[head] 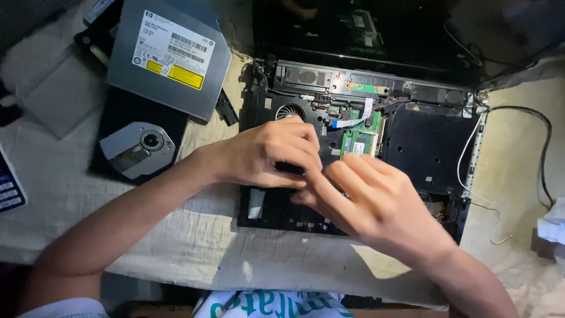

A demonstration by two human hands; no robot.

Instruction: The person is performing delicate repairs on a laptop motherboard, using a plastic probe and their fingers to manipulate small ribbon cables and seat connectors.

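Note:
An opened black laptop base [435, 144] lies on a pale cloth, its keyboard cover off, showing a round fan [289, 111], a green memory board [360, 142] and a flat white ribbon cable [353, 121]. My left hand [268, 154] rests on the middle of the base, fingers curled down onto a dark part beneath it. Its fingertips meet those of my right hand [376, 203], which reaches in from the lower right with its fingers pointing toward the same spot. What the fingers pinch is hidden under both hands.
A grey optical drive [170, 53] with a labelled lid lies at top left, over a second black drive tray with a round spindle [138, 147]. White and black cables [544, 147] trail off the laptop's right side. The laptop's dark screen [359, 26] stands behind. Crumpled paper [553, 227] sits far right.

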